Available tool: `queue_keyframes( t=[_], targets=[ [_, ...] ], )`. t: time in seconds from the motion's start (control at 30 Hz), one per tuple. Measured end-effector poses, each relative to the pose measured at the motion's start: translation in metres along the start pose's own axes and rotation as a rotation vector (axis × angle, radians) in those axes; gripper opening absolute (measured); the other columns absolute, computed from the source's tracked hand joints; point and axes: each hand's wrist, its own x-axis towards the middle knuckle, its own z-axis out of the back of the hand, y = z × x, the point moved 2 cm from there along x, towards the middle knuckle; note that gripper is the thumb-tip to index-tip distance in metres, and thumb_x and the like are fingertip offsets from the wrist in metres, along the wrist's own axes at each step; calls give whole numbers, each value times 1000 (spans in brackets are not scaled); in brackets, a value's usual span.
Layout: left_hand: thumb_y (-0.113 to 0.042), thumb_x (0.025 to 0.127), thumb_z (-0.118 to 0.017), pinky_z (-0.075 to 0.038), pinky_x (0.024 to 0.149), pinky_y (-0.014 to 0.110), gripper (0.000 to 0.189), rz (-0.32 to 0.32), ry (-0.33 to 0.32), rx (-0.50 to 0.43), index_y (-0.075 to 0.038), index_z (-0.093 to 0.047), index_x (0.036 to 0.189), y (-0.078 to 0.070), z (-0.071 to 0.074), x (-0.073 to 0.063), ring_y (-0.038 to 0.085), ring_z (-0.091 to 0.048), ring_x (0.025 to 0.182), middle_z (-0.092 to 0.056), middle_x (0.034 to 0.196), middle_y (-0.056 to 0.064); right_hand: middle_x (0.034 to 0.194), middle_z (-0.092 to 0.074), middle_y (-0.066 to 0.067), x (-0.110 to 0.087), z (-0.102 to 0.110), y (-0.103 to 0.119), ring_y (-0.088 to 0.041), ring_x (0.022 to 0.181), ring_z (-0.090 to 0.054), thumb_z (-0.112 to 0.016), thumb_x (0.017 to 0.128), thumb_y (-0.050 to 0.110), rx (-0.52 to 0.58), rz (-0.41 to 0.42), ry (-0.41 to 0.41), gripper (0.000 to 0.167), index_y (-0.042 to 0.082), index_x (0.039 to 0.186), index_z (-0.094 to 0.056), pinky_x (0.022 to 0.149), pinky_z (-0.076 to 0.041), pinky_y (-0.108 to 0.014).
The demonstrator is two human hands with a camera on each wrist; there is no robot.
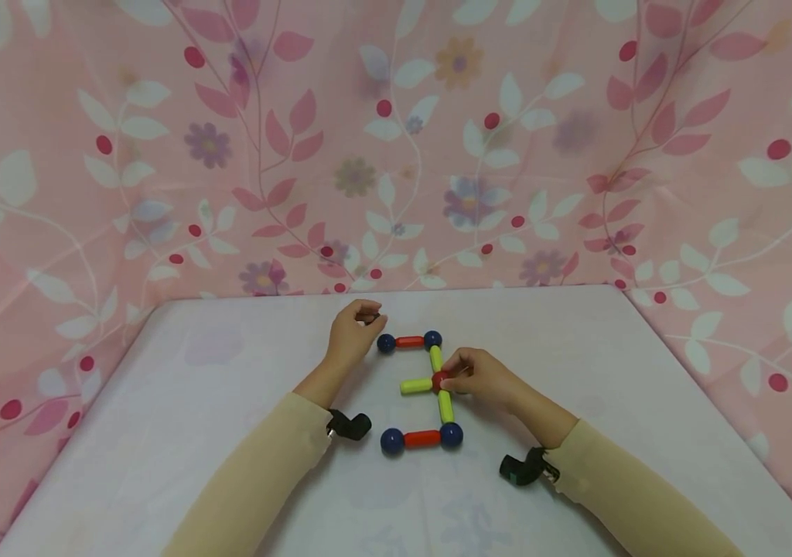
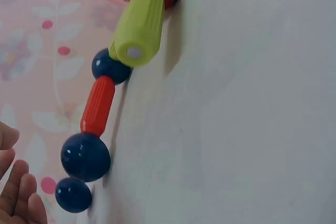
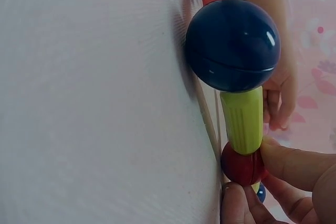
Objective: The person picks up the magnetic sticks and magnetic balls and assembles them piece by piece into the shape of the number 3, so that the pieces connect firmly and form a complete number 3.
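My right hand (image 1: 483, 377) pinches a red ball (image 3: 242, 167) between thumb and fingers. Three yellow-green rods join at that ball: one rod (image 1: 415, 386) points left with its end free, one rod (image 1: 436, 358) runs to a far blue ball (image 1: 433, 339), and one rod (image 1: 445, 407) to a near blue ball (image 1: 451, 435). My left hand (image 1: 356, 333) hovers beyond the far left blue ball (image 1: 385, 343), fingers loosely bent. In the left wrist view, another blue ball (image 2: 73, 195) lies just beyond, close to those fingers but apart from them; the left hand mostly hides it in the head view.
A red rod (image 1: 409, 342) links the far pair of blue balls. Another red rod (image 1: 422, 439) joins the near right ball to a near left blue ball (image 1: 392, 442). Everything lies on a white-covered table (image 1: 229, 433), with a pink floral curtain (image 1: 396, 155) behind it.
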Motion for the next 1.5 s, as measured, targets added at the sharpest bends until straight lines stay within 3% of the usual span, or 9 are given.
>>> queue_keyframes(
  t=[0.23, 0.33, 0.6, 1.1, 1.3, 1.5],
  targets=[
    [-20, 90, -75, -45, 99, 43, 42, 149, -27, -6, -5, -65, 127, 16, -1, 13, 29, -51, 120, -60, 127, 13, 98, -68, -3, 0, 1, 0, -19, 83, -59, -77, 89, 12, -14, 5, -2, 19, 7, 104, -67, 73, -53, -30],
    [-21, 90, -76, -43, 104, 44, 47, 170, -10, 23, -6, -62, 133, 23, -3, 17, 30, -50, 126, -58, 134, 14, 98, -68, -3, 0, 1, 0, -19, 84, -60, -76, 89, 11, -6, 4, 1, 18, 6, 104, -67, 74, -53, -30],
    [-19, 91, -75, -41, 108, 44, 47, 147, 6, 72, -8, -62, 135, 31, -8, 20, 30, -52, 128, -58, 138, 13, 100, -68, -3, -1, -1, -1, -19, 85, -60, -77, 89, 12, -12, -23, -12, 20, 7, 104, -66, 75, -54, -28],
    [-16, 94, -71, -44, 104, 43, 39, 136, 22, 97, -10, -65, 131, 34, -7, 18, 27, -55, 114, -63, 127, 12, 100, -70, -4, -1, 0, -2, -21, 86, -61, -77, 89, 11, 17, -10, -7, 19, 7, 104, -66, 73, -53, -27],
    [-17, 93, -73, -46, 97, 40, 39, 140, 2, 69, -9, -66, 130, 27, -1, 14, 26, -56, 109, -65, 119, 12, 102, -68, -4, -2, -1, -3, -21, 87, -61, -77, 89, 12, 13, -19, -6, 20, 8, 104, -66, 74, -54, -28],
    [-24, 95, -72, -49, 96, 39, 41, 115, 49, 65, -10, -64, 132, 17, 15, 9, 26, -57, 112, -64, 122, 10, 100, -70, -3, -1, -1, -3, -20, 86, -62, -77, 89, 11, 24, -5, 4, 18, 8, 104, -67, 75, -54, -29]
  ],
)
